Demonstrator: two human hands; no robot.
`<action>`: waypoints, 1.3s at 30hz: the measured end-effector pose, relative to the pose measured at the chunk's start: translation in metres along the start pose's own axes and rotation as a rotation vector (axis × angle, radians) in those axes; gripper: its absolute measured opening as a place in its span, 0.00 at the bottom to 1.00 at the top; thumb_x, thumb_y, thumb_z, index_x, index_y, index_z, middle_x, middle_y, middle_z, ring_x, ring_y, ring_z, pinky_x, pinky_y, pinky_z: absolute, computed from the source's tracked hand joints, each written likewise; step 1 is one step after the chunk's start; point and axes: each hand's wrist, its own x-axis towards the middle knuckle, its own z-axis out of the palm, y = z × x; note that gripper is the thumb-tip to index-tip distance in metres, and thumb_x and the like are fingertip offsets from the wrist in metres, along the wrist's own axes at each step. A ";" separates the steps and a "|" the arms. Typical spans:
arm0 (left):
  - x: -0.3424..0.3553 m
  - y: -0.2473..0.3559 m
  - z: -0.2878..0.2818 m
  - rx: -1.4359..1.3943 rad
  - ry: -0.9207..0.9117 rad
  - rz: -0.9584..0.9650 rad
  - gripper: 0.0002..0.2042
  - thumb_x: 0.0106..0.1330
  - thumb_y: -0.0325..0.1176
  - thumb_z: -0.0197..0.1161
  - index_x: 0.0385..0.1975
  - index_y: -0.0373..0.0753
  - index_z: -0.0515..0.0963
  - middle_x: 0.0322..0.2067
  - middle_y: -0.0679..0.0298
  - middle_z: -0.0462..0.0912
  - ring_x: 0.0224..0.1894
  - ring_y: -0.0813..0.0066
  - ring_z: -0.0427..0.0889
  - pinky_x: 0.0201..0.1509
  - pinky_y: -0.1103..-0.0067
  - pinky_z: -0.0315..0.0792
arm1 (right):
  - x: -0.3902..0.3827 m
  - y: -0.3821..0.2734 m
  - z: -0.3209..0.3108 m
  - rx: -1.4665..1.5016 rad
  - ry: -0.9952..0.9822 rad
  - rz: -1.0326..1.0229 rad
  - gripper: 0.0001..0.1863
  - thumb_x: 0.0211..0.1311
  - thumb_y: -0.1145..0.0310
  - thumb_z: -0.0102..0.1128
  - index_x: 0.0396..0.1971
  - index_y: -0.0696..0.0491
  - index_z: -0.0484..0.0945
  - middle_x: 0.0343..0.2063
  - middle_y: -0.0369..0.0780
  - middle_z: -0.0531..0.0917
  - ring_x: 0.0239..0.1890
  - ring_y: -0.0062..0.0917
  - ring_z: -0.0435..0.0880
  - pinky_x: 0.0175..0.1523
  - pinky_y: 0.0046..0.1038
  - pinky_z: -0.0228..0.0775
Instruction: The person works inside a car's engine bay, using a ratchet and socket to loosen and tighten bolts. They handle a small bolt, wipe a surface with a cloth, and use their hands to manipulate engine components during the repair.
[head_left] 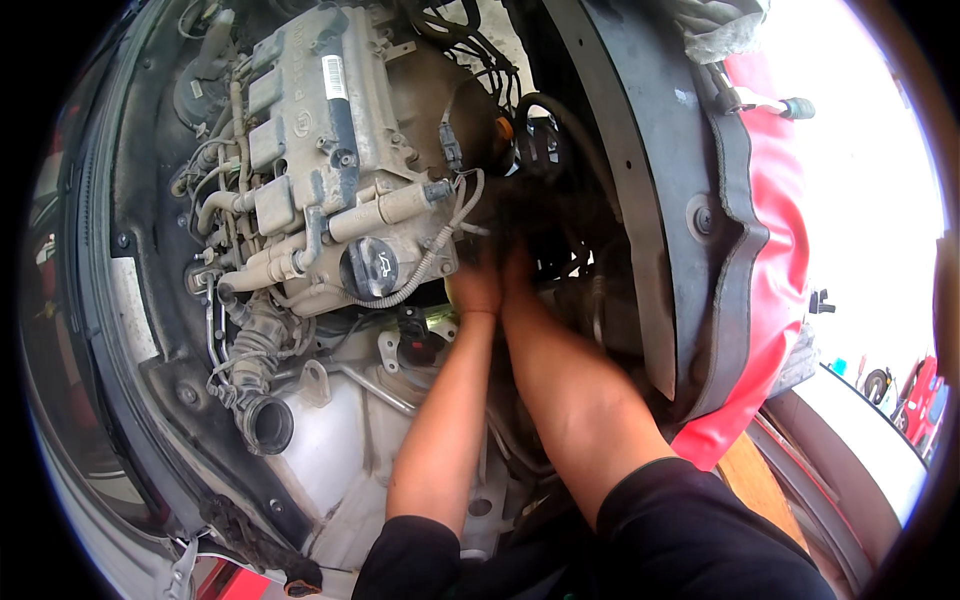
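Both my arms reach down into the dark gap beside the dusty engine [300, 150] of a car. My left hand [474, 288] is close to the engine's lower corner, just below a ribbed wiring sleeve [432, 262]. Right beside it, my right hand [517, 268] goes deeper into the shadow. Blur and darkness hide the fingers of both hands, and whatever they touch cannot be made out. A black oil filler cap [368, 268] sits on the engine to the left of my hands. Above them hangs a grey wiring connector [452, 148].
A ratchet [740, 100] and a grey cloth [715, 28] lie on the right side by the red cover [765, 230]. A dark panel [640, 190] borders the gap. Lower left are an open-ended ribbed air hose [258, 365] and a white reservoir [325, 440].
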 end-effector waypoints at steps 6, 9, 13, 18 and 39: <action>0.004 -0.030 -0.014 -0.068 0.026 0.061 0.21 0.63 0.43 0.61 0.43 0.27 0.76 0.43 0.43 0.80 0.47 0.45 0.78 0.50 0.65 0.70 | -0.040 0.002 0.018 -0.261 0.025 -0.040 0.37 0.64 0.39 0.47 0.50 0.63 0.76 0.48 0.49 0.79 0.50 0.34 0.78 0.56 0.33 0.68; 0.004 -0.026 -0.015 0.001 0.112 0.143 0.22 0.63 0.44 0.60 0.45 0.27 0.75 0.45 0.44 0.79 0.49 0.45 0.77 0.52 0.65 0.69 | -0.070 -0.019 0.023 0.006 0.023 0.084 0.40 0.62 0.37 0.48 0.51 0.63 0.75 0.50 0.50 0.78 0.52 0.35 0.77 0.57 0.33 0.67; 0.006 -0.042 -0.012 0.214 0.068 0.200 0.24 0.62 0.44 0.60 0.48 0.27 0.74 0.48 0.44 0.78 0.51 0.46 0.75 0.55 0.65 0.67 | -0.072 -0.020 0.018 0.226 -0.053 0.117 0.31 0.65 0.45 0.50 0.50 0.60 0.76 0.47 0.45 0.80 0.47 0.30 0.78 0.55 0.30 0.69; 0.008 -0.031 -0.005 0.081 -0.090 0.100 0.21 0.61 0.41 0.62 0.47 0.29 0.75 0.47 0.46 0.78 0.51 0.49 0.75 0.56 0.65 0.66 | -0.037 -0.004 0.016 0.338 -0.108 -0.023 0.40 0.63 0.36 0.47 0.53 0.63 0.73 0.51 0.49 0.77 0.51 0.33 0.76 0.59 0.35 0.65; 0.007 -0.012 0.007 -0.028 0.023 0.064 0.21 0.62 0.40 0.62 0.46 0.27 0.75 0.45 0.43 0.79 0.49 0.47 0.78 0.53 0.64 0.69 | -0.023 -0.012 0.002 0.341 -0.106 -0.142 0.35 0.69 0.42 0.40 0.48 0.63 0.76 0.48 0.48 0.79 0.50 0.30 0.77 0.55 0.31 0.67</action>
